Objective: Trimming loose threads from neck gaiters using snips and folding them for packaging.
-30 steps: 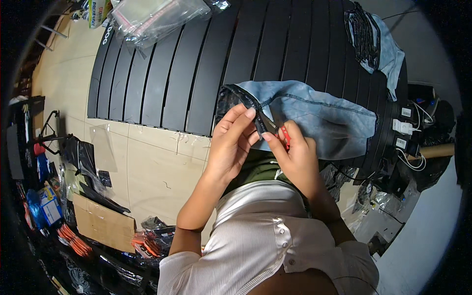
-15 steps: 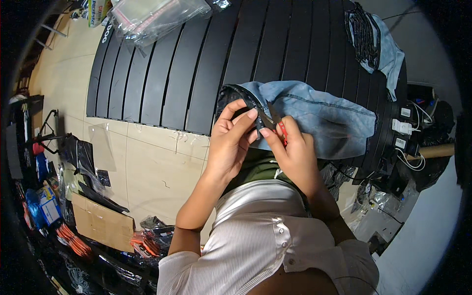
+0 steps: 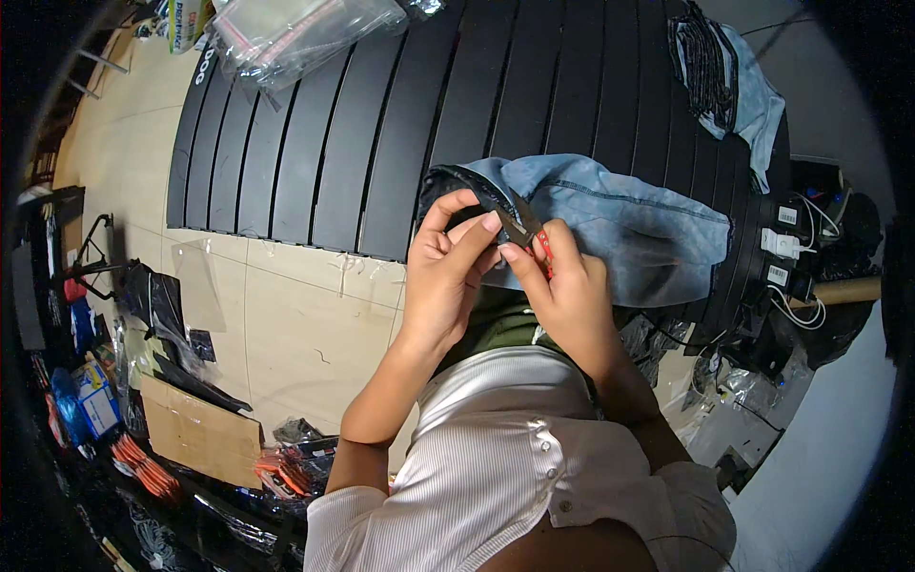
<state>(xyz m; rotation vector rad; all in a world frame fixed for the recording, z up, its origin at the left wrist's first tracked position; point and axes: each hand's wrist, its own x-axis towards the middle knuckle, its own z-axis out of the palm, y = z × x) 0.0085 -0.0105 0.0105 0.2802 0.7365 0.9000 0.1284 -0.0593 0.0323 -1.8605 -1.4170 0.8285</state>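
Observation:
A blue, washed-look fabric piece (image 3: 629, 214) with a dark stitched edge lies across the near side of the black slatted table. At its left end, my left hand (image 3: 448, 262) pinches the dark edge between thumb and fingers. Close beside it, my right hand (image 3: 577, 296) grips small scissors (image 3: 546, 250) with red handles. Their dark blades point up and left along the edge, right by my left fingertips, and lie nearly together. Exactly what sits between the blades is too small to make out.
The black slatted table (image 3: 315, 143) holds clear plastic bags (image 3: 295, 38) at the far left and a stack of similar blue pieces (image 3: 729, 86) at the far right. White plugs and cables (image 3: 786, 246) hang by the right edge. A cardboard piece (image 3: 200, 429) lies lower left.
The scissor blades were spread apart and have come together near the dark edge. My right hand has shifted very slightly; my left hand keeps its pinch.

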